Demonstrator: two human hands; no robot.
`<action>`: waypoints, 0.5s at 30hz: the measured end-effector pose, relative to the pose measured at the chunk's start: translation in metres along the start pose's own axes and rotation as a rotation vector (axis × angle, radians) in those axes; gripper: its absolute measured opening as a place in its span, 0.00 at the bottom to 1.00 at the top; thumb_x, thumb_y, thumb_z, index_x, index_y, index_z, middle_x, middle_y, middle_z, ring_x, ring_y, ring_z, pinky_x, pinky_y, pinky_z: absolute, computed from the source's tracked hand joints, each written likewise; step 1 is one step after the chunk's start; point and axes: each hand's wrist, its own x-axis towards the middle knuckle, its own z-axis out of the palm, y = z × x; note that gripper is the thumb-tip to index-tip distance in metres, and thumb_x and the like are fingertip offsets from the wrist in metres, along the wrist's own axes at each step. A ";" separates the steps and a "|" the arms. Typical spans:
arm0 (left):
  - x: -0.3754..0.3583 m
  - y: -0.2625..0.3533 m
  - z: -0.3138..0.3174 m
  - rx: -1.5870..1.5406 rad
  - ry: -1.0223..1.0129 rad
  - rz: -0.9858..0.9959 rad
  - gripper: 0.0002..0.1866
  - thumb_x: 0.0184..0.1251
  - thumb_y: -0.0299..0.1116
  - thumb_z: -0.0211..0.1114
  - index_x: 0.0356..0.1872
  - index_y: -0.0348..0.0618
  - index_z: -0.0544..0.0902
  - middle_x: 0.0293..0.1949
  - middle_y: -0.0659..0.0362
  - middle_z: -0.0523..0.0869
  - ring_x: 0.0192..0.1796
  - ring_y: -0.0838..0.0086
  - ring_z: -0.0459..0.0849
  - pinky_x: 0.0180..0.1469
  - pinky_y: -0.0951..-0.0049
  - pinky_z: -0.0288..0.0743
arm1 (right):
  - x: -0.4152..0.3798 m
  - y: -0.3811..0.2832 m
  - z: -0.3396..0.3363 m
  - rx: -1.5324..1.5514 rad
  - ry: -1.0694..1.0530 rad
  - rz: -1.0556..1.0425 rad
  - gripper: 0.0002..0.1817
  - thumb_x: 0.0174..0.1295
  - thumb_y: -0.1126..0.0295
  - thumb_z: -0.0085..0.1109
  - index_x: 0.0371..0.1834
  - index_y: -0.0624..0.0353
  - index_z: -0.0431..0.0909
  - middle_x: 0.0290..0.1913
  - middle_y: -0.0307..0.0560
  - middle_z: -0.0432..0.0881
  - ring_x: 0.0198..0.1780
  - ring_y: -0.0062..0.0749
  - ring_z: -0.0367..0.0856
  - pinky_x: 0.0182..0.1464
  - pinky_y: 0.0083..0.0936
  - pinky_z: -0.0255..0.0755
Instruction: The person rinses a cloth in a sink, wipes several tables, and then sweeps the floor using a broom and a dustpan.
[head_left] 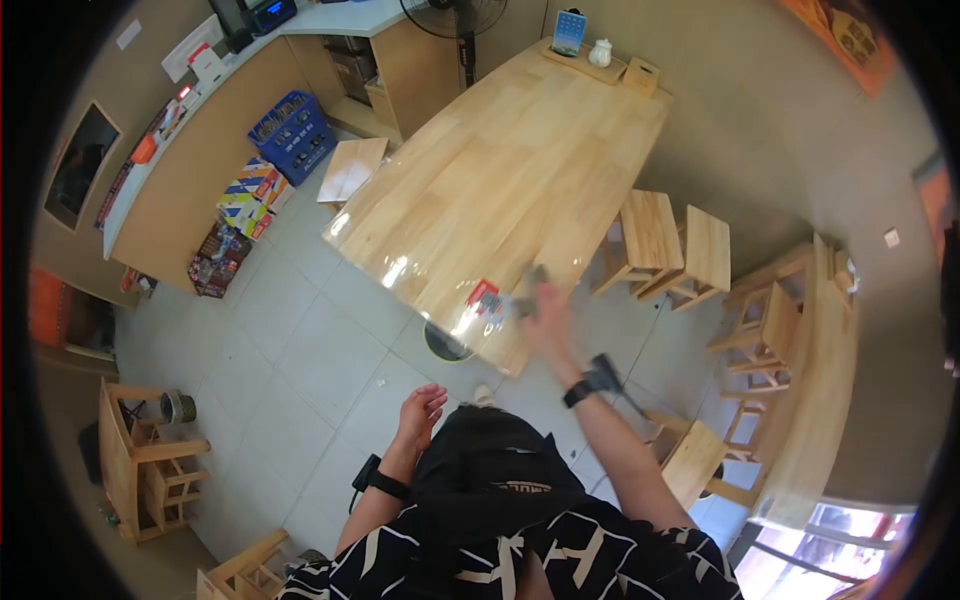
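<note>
My right hand (547, 325) is over the near end of the wooden table (500, 190), blurred by motion. Its fingers are closed on a small grey thing (540, 273) that looks like a cloth; the blur hides its exact shape. Just left of this hand, a red and white card or sticker (484, 297) lies flat near the table's front edge. My left hand (423, 412) hangs in front of my body, away from the table. Its fingers are loosely bent and hold nothing. A black band circles each wrist.
At the table's far end are a tray (612, 72) with a small white pot (600, 54), a blue sign (569, 33) and a wooden box (641, 76). Stools (652, 230) stand to the right. A bin (446, 343) is below the front edge. A blue crate (293, 137) stands left.
</note>
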 end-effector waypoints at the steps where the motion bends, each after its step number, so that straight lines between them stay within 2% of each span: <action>1: 0.015 0.009 0.015 0.052 0.034 0.015 0.15 0.56 0.29 0.49 0.46 0.42 0.68 0.44 0.59 0.75 0.44 0.76 0.73 0.44 0.75 0.64 | 0.011 -0.003 0.024 -0.129 -0.096 -0.086 0.26 0.41 0.73 0.53 0.49 0.58 0.65 0.53 0.53 0.63 0.56 0.46 0.61 0.54 0.37 0.58; 3: 0.044 0.024 0.041 0.104 0.073 0.025 0.18 0.55 0.28 0.49 0.49 0.42 0.66 0.48 0.58 0.73 0.47 0.73 0.72 0.45 0.73 0.64 | 0.018 0.000 0.048 -0.313 -0.315 -0.352 0.26 0.42 0.70 0.52 0.50 0.54 0.67 0.59 0.49 0.59 0.61 0.42 0.56 0.55 0.44 0.57; 5: 0.074 0.029 0.060 0.261 0.324 0.090 0.24 0.53 0.29 0.51 0.54 0.41 0.61 0.54 0.55 0.66 0.52 0.67 0.68 0.49 0.67 0.63 | 0.060 0.028 0.053 -0.329 -0.358 -0.415 0.25 0.43 0.70 0.52 0.50 0.52 0.67 0.60 0.46 0.59 0.61 0.41 0.57 0.54 0.45 0.58; 6: 0.089 0.031 0.067 0.286 0.348 0.134 0.29 0.52 0.31 0.53 0.57 0.37 0.57 0.58 0.51 0.60 0.55 0.61 0.65 0.52 0.65 0.61 | 0.083 0.044 0.050 -0.347 -0.395 -0.470 0.25 0.44 0.70 0.52 0.51 0.50 0.67 0.60 0.43 0.60 0.61 0.39 0.57 0.54 0.46 0.59; 7: 0.102 0.032 0.072 0.285 0.351 0.120 0.29 0.52 0.31 0.53 0.57 0.37 0.57 0.58 0.51 0.60 0.55 0.61 0.65 0.52 0.65 0.61 | 0.111 0.062 0.047 -0.347 -0.409 -0.463 0.25 0.44 0.70 0.52 0.51 0.50 0.67 0.60 0.43 0.60 0.61 0.39 0.57 0.54 0.46 0.59; 9: 0.131 0.035 0.083 0.270 0.483 0.263 0.30 0.51 0.31 0.54 0.57 0.35 0.57 0.56 0.47 0.62 0.56 0.59 0.64 0.54 0.64 0.60 | 0.190 0.102 0.040 -0.393 -0.304 -0.291 0.25 0.44 0.70 0.51 0.51 0.55 0.65 0.59 0.46 0.59 0.61 0.38 0.56 0.52 0.42 0.60; 11: 0.170 0.013 0.060 0.304 0.579 0.307 0.31 0.50 0.29 0.55 0.56 0.33 0.56 0.54 0.44 0.64 0.57 0.60 0.63 0.56 0.68 0.59 | 0.272 0.163 0.041 -0.345 -0.148 -0.200 0.26 0.44 0.71 0.51 0.51 0.56 0.65 0.59 0.48 0.60 0.60 0.40 0.58 0.52 0.38 0.62; 13: 0.185 -0.004 0.052 0.517 0.721 0.270 0.33 0.54 0.31 0.55 0.59 0.34 0.51 0.57 0.48 0.60 0.57 0.62 0.62 0.56 0.70 0.57 | 0.362 0.212 0.032 -0.333 -0.135 -0.210 0.26 0.44 0.71 0.51 0.52 0.60 0.64 0.59 0.55 0.58 0.60 0.44 0.58 0.55 0.35 0.60; 15: 0.173 0.019 0.104 0.396 0.867 0.408 0.33 0.51 0.31 0.57 0.57 0.29 0.55 0.54 0.44 0.64 0.58 0.59 0.61 0.60 0.66 0.52 | 0.450 0.260 0.025 -0.322 -0.119 -0.253 0.28 0.44 0.71 0.50 0.52 0.66 0.62 0.59 0.60 0.58 0.61 0.47 0.57 0.60 0.34 0.55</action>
